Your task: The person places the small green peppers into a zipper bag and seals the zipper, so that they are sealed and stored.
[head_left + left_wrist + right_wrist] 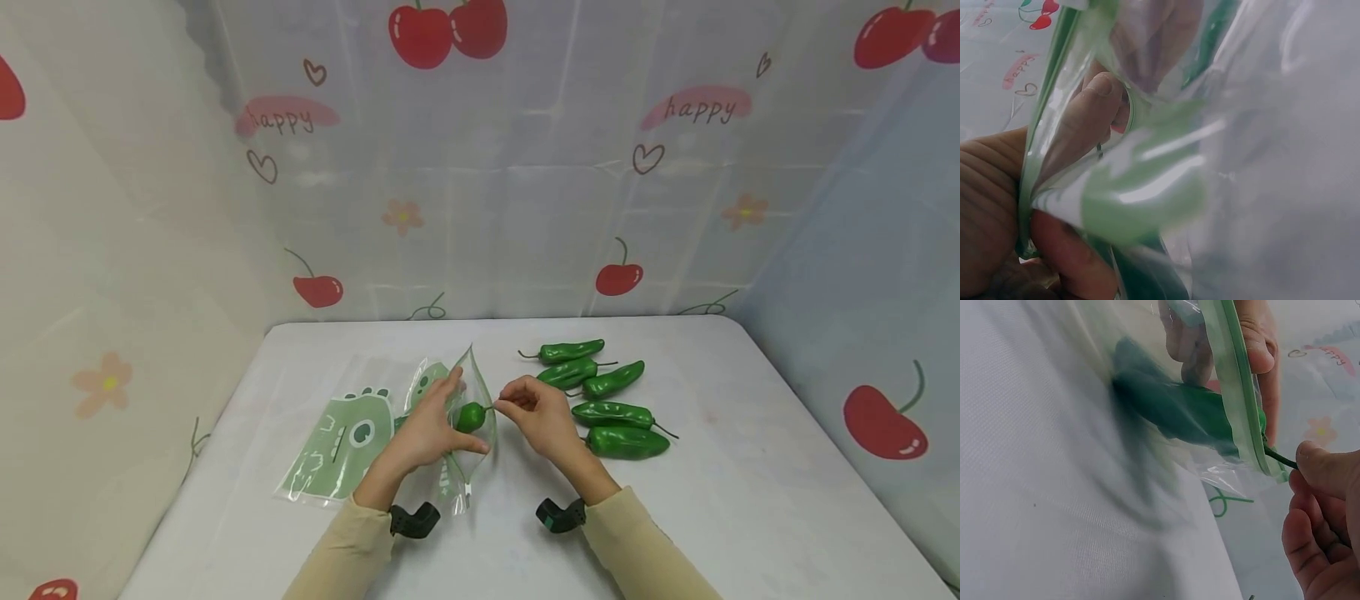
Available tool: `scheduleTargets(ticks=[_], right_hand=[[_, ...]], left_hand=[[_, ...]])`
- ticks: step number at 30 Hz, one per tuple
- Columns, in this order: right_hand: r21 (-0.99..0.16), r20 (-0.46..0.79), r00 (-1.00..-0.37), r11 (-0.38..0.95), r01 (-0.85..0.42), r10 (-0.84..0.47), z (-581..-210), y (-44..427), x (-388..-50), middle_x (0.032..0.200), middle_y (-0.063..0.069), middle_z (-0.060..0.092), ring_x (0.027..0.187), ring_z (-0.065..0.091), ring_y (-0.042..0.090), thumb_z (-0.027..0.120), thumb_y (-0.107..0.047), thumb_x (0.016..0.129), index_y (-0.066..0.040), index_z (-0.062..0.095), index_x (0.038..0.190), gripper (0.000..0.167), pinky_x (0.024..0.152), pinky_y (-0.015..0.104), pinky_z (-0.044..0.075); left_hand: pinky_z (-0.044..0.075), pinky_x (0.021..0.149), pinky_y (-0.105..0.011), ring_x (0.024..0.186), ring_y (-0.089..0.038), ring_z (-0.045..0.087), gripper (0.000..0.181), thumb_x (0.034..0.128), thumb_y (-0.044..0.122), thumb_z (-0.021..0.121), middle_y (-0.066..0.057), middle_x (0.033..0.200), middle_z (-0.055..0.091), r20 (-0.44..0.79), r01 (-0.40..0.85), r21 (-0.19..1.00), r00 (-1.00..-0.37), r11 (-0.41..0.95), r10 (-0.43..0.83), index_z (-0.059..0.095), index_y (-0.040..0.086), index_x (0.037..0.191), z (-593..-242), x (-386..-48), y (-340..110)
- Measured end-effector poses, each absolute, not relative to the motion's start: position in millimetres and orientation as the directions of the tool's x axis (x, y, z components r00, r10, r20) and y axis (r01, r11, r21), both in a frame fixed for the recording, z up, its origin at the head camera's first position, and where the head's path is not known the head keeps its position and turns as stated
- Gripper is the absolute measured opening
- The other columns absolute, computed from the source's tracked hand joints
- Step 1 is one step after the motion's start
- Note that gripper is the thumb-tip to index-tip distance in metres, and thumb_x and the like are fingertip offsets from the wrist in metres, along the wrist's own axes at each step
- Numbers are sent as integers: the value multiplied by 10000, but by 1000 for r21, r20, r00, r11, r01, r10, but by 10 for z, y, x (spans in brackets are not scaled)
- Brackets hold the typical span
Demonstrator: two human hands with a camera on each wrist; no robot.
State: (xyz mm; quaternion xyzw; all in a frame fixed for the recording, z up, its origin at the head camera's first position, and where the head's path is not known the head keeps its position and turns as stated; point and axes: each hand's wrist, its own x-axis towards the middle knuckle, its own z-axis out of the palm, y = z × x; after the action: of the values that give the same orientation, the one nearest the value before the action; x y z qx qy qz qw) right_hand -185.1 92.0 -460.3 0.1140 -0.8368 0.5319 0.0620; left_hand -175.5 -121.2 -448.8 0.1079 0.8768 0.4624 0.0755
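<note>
A clear zip bag (486,429) with a green print has its mouth spread toward the right. My left hand (427,425) holds it by the mouth, thumb and fingers wide apart; in the left wrist view the film partly covers that hand (997,206). A green pepper (470,417) lies mostly inside the bag, its body (1179,409) showing through the film in the right wrist view. The thumb and fingertips of my right hand (540,417) pinch the pepper's stem (1282,457) just outside the zip edge.
Several green peppers (626,442) lie on the white table (750,500), right of my right hand. Another bag with a green monster print (341,450) lies flat at left. Printed curtains (487,192) stand behind the table and at both sides.
</note>
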Motion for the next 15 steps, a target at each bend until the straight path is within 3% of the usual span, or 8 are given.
scheduleTargets(ticks=[15], right_hand=[[-859,200,-971,452,-239,-133,-4633,876,-1857,840,-82,740,741,628,98,845,-239,870,-224,796,875,52,638,256,519]], left_hand=[[412,1123,-581,1419,-345,464,1301,642,320,1001,-104,1546,477,-26,118,830,-968,546,249,209,164,1662,-4465,-1752,-1223]])
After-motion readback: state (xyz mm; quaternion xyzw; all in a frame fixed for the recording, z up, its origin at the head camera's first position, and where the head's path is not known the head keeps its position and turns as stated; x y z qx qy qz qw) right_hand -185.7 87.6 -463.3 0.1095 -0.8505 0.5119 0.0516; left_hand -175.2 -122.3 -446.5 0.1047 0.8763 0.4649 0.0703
